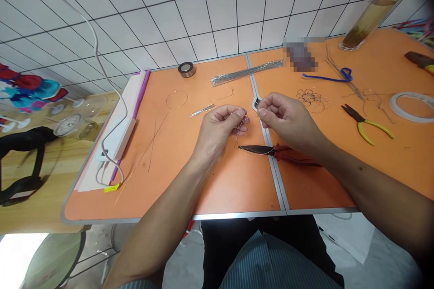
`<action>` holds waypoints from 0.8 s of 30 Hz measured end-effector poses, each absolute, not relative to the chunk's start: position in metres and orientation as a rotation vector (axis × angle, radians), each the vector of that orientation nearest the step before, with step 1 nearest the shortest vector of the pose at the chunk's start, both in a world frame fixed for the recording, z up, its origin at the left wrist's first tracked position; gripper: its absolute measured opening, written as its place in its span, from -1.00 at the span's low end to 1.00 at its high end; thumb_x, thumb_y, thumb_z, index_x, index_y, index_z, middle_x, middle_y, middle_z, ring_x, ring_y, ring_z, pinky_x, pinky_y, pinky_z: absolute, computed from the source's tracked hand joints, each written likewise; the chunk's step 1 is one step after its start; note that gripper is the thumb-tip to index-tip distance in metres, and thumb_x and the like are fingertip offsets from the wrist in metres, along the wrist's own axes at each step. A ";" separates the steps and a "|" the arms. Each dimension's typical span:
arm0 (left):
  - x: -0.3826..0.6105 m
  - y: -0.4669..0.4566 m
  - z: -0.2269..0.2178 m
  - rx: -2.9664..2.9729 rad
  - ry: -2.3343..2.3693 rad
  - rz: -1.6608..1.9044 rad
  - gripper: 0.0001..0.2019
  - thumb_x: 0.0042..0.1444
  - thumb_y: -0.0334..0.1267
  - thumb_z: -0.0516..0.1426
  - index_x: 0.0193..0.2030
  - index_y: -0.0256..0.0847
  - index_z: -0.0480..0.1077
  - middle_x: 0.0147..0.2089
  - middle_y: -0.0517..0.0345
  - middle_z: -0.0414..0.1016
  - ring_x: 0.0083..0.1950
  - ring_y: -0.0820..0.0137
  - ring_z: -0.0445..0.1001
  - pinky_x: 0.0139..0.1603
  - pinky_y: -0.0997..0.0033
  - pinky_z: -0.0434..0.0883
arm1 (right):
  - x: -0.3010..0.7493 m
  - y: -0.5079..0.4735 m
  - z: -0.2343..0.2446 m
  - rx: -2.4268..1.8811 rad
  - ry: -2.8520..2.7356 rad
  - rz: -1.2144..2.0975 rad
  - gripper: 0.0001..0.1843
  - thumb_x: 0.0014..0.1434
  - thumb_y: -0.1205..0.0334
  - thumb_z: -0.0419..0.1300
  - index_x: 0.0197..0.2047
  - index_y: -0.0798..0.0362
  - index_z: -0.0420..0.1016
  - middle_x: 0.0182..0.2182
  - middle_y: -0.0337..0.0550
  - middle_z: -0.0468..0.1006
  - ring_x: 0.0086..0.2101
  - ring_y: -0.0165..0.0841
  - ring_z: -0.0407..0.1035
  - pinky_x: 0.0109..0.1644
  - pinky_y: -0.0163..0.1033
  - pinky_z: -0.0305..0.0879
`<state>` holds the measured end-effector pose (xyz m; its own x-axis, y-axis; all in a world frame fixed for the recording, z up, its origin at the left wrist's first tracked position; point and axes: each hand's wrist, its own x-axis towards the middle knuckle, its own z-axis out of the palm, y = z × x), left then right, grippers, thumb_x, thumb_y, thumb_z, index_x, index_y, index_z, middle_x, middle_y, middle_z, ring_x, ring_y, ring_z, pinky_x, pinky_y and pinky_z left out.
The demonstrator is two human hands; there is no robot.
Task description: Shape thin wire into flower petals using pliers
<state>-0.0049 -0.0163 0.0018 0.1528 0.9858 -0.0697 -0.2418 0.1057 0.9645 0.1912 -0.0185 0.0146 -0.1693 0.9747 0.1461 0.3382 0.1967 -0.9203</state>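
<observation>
Over the middle of the orange table (210,180), both my hands pinch a thin bent wire (240,123). My left hand (222,126) is closed on the wire's loop, with a short end hanging down below the fingers. My right hand (283,115) is closed in a pinch at the wire's right side, fingertips close to the left hand's. Red-handled pliers (271,151) lie on the table just below my hands, under my right wrist.
A bundle of straight wires (244,73), a wire ring (176,99), a tape roll (186,69), a wire flower shape (312,98), yellow-handled pliers (366,124), white tape (412,106) and a tall glass bottle (371,13) lie around. A white power strip (117,137) sits at the left edge.
</observation>
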 end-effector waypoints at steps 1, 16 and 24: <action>-0.005 -0.017 0.002 1.020 0.955 1.146 -0.75 0.12 -0.12 0.46 -0.28 -0.26 0.62 -0.31 0.10 0.65 -0.40 0.49 0.56 -0.35 0.51 0.50 | 0.191 -0.018 0.014 -1.251 -1.646 0.986 -0.85 0.39 0.31 0.24 -0.27 -0.03 0.44 -0.48 -0.27 0.46 -0.45 -0.37 0.31 -0.37 -0.19 0.13; -0.003 -0.017 -0.001 0.947 0.924 1.065 -0.75 0.13 -0.15 0.46 -0.27 -0.28 0.59 -0.33 0.10 0.66 -0.41 0.51 0.56 -0.35 0.52 0.54 | 0.194 -0.014 0.007 -1.155 -1.505 1.042 -0.87 0.39 0.20 0.31 -0.22 -0.04 0.48 -0.44 -0.25 0.55 -0.40 -0.36 0.40 -0.26 -0.18 0.35; -0.005 -0.018 -0.002 1.021 0.868 1.108 -0.78 0.20 -0.14 0.43 -0.26 -0.24 0.59 -0.30 0.12 0.65 -0.39 0.51 0.55 -0.35 0.53 0.52 | 0.204 -0.009 0.015 -1.136 -1.378 0.907 -0.79 0.37 0.13 0.40 -0.27 -0.04 0.51 -0.35 -0.21 0.58 -0.36 -0.36 0.42 -0.22 -0.19 0.43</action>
<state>-0.0048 -0.0182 -0.0016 0.2350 0.9704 -0.0553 -0.2862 0.1235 0.9502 0.2038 -0.0087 0.0146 0.0371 0.9648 0.2604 0.1426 0.2528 -0.9570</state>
